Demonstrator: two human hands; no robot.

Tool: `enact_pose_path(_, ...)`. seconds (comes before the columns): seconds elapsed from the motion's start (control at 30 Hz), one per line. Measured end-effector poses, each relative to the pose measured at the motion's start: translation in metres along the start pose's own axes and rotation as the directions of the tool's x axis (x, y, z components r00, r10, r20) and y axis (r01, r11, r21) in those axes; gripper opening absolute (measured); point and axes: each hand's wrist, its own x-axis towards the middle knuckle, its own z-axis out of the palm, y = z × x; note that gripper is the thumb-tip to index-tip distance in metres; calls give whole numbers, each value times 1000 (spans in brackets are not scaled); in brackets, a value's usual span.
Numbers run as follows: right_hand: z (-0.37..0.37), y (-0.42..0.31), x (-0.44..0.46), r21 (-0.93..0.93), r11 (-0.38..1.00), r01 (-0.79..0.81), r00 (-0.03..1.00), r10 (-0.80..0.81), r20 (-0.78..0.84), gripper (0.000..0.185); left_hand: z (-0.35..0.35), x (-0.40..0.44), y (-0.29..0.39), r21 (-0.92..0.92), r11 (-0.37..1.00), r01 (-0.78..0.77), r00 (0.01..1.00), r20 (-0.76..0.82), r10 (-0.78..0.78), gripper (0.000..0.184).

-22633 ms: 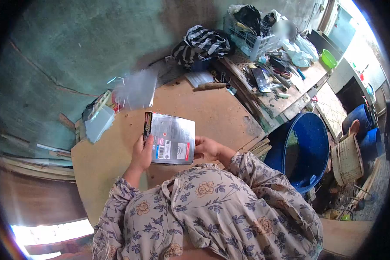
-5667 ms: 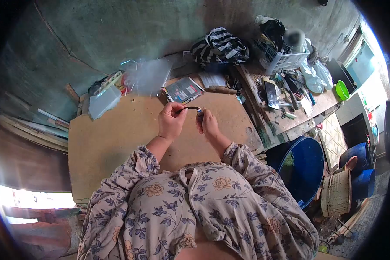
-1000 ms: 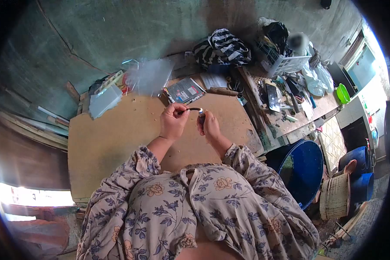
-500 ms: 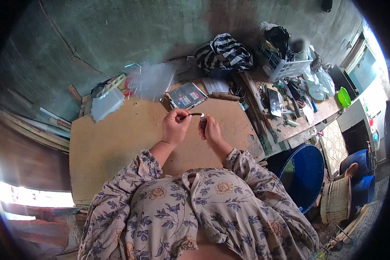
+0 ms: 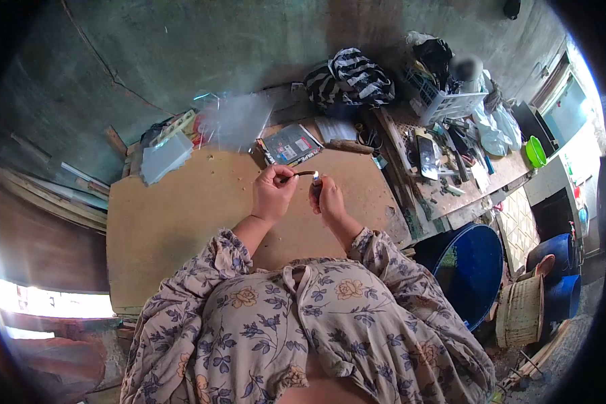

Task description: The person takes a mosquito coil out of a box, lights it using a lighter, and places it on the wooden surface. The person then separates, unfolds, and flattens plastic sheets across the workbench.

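My left hand (image 5: pixel 273 193) pinches a thin dark curved strip (image 5: pixel 304 173), perhaps a cord or a mosquito coil piece; its exact kind is unclear. The strip reaches rightward, and its far end meets a small bright flame (image 5: pixel 316 174). Below that flame, my right hand (image 5: pixel 330 200) grips a lighter (image 5: pixel 316 186) held upright, mostly hidden by the fingers. Both hands are above the brown board tabletop (image 5: pixel 175 222), close together but apart. Behind them lies a flat dark printed package (image 5: pixel 289 145).
Clear plastic sheets (image 5: pixel 166 158) lie at the back left. A wooden stick (image 5: pixel 351 146) is behind the package. On the right are a phone (image 5: pixel 426 158), loose tools, a crate (image 5: pixel 451 106) and a green bowl (image 5: pixel 535 151). A large blue barrel (image 5: pixel 475 269) stands below.
Both hands stay almost in place, with the strip's end still at the flame. The strip looks slightly raised, and the camera view has shifted a little.
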Motion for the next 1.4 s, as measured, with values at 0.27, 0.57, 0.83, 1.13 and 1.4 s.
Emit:
enact_pose_path(0.27, -2, 4, 3, -11, 1000, 28, 1000, -28, 3, 44, -1, -1, 3, -17, 1000, 21, 1000, 11, -20, 12)
enact_pose_path(0.57, -14, 1, 2, 93, 996, 18, 998, -13, -55, 41, -2, 0, -5, -429, 857, 283, 927, -107, -360, 13)
enact_pose_path(0.83, -97, 36, 49, -933, 359, -30, 877, -439, -197, 21, -12, -6, -25, -569, 674, 472, 744, -153, -651, 12)
enact_pose_path(1.13, -94, 32, 65, -959, 253, 124, 827, -561, -41, 28, -9, -6, -36, -478, 660, 580, 703, -116, -702, 9)
enact_pose_path(1.4, -43, 46, 43, -400, 888, 228, 955, -284, -86, 23, 4, -5, -41, -394, 626, 673, 679, -6, -734, 9)
